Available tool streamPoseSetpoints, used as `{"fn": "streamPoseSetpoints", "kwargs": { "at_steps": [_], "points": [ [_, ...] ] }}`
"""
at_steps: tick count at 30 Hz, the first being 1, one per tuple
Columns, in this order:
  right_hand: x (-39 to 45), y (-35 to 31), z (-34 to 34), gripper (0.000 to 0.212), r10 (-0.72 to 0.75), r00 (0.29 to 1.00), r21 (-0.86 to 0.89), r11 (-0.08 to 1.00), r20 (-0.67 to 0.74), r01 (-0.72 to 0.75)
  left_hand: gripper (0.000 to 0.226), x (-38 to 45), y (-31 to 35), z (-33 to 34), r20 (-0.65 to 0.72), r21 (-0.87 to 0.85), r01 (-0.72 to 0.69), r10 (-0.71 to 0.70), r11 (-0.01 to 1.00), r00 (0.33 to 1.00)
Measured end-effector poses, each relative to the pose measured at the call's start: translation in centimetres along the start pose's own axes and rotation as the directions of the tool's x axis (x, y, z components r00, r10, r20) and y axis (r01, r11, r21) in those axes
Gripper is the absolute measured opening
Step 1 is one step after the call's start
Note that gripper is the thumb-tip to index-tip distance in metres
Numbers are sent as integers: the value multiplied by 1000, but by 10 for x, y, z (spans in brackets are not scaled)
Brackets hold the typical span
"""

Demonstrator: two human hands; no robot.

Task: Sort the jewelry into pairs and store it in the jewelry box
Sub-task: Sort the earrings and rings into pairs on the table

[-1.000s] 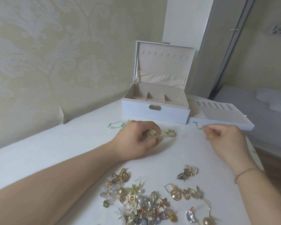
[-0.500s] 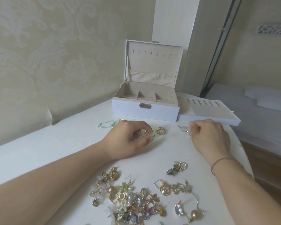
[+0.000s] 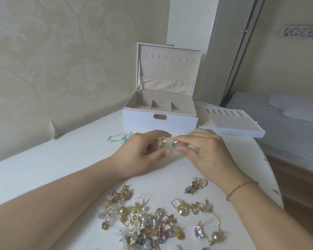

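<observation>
Two gold earrings (image 3: pixel 167 143) meet at mid-counter (image 3: pixel 76 156), pinched between left hand (image 3: pixel 143 150) and right hand (image 3: pixel 204 150). Check they match, then carry both together to the open jewelry box (image 3: pixel 159 121) at twelve o'clock.

A white jewelry box (image 3: pixel 159 121) stands open far back, and mixed gold earrings (image 3: pixel 148 221) lie piled near.

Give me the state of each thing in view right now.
jewelry box: lid up, compartments look empty
removable tray: out, beside the box
left hand: pinching a gold earring
right hand: pinching the matching earring
jewelry pile: unsorted, near edge
</observation>
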State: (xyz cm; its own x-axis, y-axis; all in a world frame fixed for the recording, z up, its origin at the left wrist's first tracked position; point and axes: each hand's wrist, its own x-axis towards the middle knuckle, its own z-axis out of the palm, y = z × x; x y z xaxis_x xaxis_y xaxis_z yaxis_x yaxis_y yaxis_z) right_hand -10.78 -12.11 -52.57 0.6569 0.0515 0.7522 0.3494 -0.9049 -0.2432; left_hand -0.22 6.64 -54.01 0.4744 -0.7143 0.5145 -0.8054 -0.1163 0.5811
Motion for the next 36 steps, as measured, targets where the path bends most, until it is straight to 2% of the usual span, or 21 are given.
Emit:
{"fn": "streamPoseSetpoints", "kwargs": {
  "at_steps": [2, 5, 7, 9, 12, 16, 21, 25, 28, 31, 36],
  "points": [
    [-1, 5, -13, 20, 225, 970, 126, 969, -88, -213, 56, 0, 0, 0, -12, -28, 28, -28, 999, 1000],
    [-3, 25, -29, 29, 565, 803, 243, 820, -192, -519, 46, 0, -1, 0, 3, 1, 22, -22, 1000, 1000],
    [-7, 39, -29, 28, 663, 723, 240, 746, -192, -621, 32, 1, -1, -1, 10, 20, 25, -26, 999, 1000],
    [-10, 46, -26, 25, 712, 687, 197, 701, -142, -686, 23, 1, -2, 0, 12, 29, 32, -32, 999, 999],
    [-14, 50, -23, 23, 724, 685, 103, 689, -82, -717, 22, 0, -2, 0, 15, 38, 39, -40, 999, 999],
    [-15, 50, -23, 21, 717, 693, 27, 696, -73, -717, 23, 0, -2, 0, 17, 27, 43, -44, 999, 999],
    [-17, 50, -20, 15, 668, 744, -78, 742, 0, -666, 24, 0, -2, 0, 19, 15, 40, -41, 999, 999],
    [-16, 49, -20, 34, 638, 770, -110, 767, 23, -633, 23, 0, -1, 0, 12, 21, 42, -42, 999, 999],
    [-15, 47, -17, 45, 585, 798, -147, 810, 144, -568, 24, 0, -1, 0, 13, 20, 46, -46, 999, 999],
    [-14, 46, -10, 33, 515, 826, -138, 857, 230, -497, 24, 1, -1, 0, 20, 17, 46, -46, 999, 999],
    [-10, 49, -3, 18, 505, 839, -118, 863, 200, -492, 22, 1, -1, 1, 6, -5, 49, -49, 999, 999]
  ]
}}
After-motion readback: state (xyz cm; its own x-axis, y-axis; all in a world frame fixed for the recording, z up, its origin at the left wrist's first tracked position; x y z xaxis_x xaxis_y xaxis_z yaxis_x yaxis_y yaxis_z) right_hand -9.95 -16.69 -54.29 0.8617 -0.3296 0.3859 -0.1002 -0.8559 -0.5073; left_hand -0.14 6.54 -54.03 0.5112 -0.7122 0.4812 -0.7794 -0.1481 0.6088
